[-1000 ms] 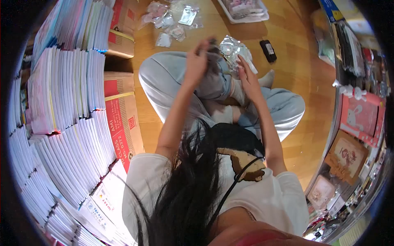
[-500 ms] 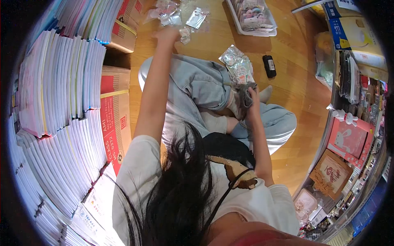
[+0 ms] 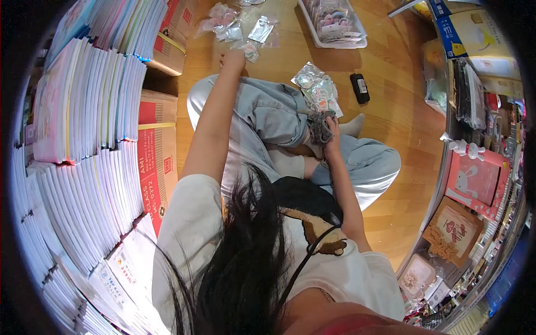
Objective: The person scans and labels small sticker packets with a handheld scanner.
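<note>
My left hand (image 3: 232,59) reaches out past my left knee to the floor. Its fingers are curled, and a small clear packet (image 3: 250,52) with printed pieces inside lies at their tips. My right hand (image 3: 332,137) grips a bunched grey fuzzy cloth (image 3: 319,127) above my ankle, partly covering it. Just beyond the cloth, a spread of shiny packets with sticker-like pieces (image 3: 320,89) rests on the floor. Farther off, beyond my left hand, are a silver packet (image 3: 261,29) and a heap of clear packets (image 3: 222,23).
A white plastic bin (image 3: 362,42) full of packets stands ahead. A black object with a white label (image 3: 360,88) lies on the wooden floor. Stacked books (image 3: 89,106) and red-brown cartons (image 3: 159,151) line my left. Shelves with a pink rabbit frame (image 3: 474,184) line my right.
My left hand has drawn slightly back toward me, still beside the small packet. My right hand and the grey cloth have shifted a little left. The whole view has shifted slightly.
</note>
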`<state>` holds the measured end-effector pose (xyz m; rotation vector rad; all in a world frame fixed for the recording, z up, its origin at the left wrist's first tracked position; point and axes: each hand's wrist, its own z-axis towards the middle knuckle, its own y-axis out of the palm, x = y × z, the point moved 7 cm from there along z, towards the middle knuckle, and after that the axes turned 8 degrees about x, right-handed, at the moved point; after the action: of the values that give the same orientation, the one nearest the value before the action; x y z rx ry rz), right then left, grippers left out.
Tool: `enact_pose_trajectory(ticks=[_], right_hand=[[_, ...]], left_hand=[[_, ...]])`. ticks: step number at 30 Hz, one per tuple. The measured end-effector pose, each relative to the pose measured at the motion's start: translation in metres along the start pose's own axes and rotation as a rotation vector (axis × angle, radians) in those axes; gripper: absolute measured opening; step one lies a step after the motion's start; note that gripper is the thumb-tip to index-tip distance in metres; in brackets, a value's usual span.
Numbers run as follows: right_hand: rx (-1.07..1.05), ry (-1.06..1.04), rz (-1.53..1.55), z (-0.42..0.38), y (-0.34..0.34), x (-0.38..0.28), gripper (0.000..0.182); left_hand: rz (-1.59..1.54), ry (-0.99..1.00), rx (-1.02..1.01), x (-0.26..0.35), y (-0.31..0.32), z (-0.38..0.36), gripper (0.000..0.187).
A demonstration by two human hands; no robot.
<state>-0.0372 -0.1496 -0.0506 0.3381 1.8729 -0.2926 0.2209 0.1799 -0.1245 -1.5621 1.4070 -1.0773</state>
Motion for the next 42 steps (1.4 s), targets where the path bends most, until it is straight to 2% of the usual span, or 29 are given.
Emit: enact_pose_trajectory(ticks=[2,3,5,6,8,11,14,17,18,22,27,28,31,34,37,40,42], right_hand=[[-0.027,0.054,0.127,0.001,0.003,0.003,0.064],[-0.042,0.107,0.228,0.000,0.007,0.002,0.065],[0.008,0.087,0.185,-0.005,0.005,-0.005,0.050],[0.032,0.080,0.164,-0.007,0.004,-0.009,0.043],[-0.007,0.048,0.213,0.002,-0.001,0.008,0.042],[-0.032,-0.022,0.240,-0.002,0.001,-0.005,0.041],[0.071,-0.007,0.236,-0.001,-0.007,-0.007,0.045],[0.129,-0.004,0.162,0.009,-0.019,-0.013,0.046],[0.132,-0.015,0.126,0.010,-0.022,-0.023,0.045],[0.093,-0.243,-0.105,-0.023,0.001,-0.133,0.037],[0.096,-0.454,-0.189,-0.026,0.033,-0.164,0.028],[0.096,-0.482,-0.216,-0.030,0.041,-0.166,0.027],[0.094,-0.842,-0.470,-0.037,0.067,-0.173,0.027],[0.159,-0.922,-0.621,-0.036,0.080,-0.165,0.027],[0.133,-1.001,-0.786,-0.031,0.093,-0.150,0.026],[0.105,-1.073,-0.874,-0.028,0.103,-0.147,0.024],[0.099,-1.060,-0.896,-0.015,0.108,-0.151,0.022]], left_hand=[[-0.015,0.110,0.155,0.016,-0.033,-0.034,0.029],[-0.031,0.083,0.195,0.016,-0.045,-0.040,0.028],[-0.062,0.028,0.271,0.015,-0.065,-0.052,0.028],[-0.173,-0.028,0.284,0.013,-0.078,-0.058,0.028],[-0.392,-0.140,0.310,0.012,-0.102,-0.071,0.029],[-1.563,-0.240,0.206,0.034,-0.091,-0.105,0.037],[-1.743,-0.214,0.151,0.082,-0.096,-0.155,0.037],[-1.911,0.197,-0.165,0.124,-0.093,-0.171,0.029],[-1.998,0.092,-0.149,0.121,-0.087,-0.171,0.023],[-2.146,0.016,-0.243,0.133,-0.081,-0.179,0.026],[-2.253,-0.046,-0.322,0.158,-0.069,-0.199,0.026],[-2.282,-0.032,-0.367,0.162,-0.067,-0.201,0.029],[-2.387,0.051,-0.486,0.173,-0.067,-0.205,0.036],[-2.513,0.193,-0.586,0.185,-0.072,-0.209,0.048],[-2.533,0.272,-0.521,0.188,-0.078,-0.213,0.052],[-2.384,0.197,-0.531,0.196,-0.066,-0.219,0.058],[-2.352,0.057,-0.510,0.192,-0.065,-0.220,0.058]])
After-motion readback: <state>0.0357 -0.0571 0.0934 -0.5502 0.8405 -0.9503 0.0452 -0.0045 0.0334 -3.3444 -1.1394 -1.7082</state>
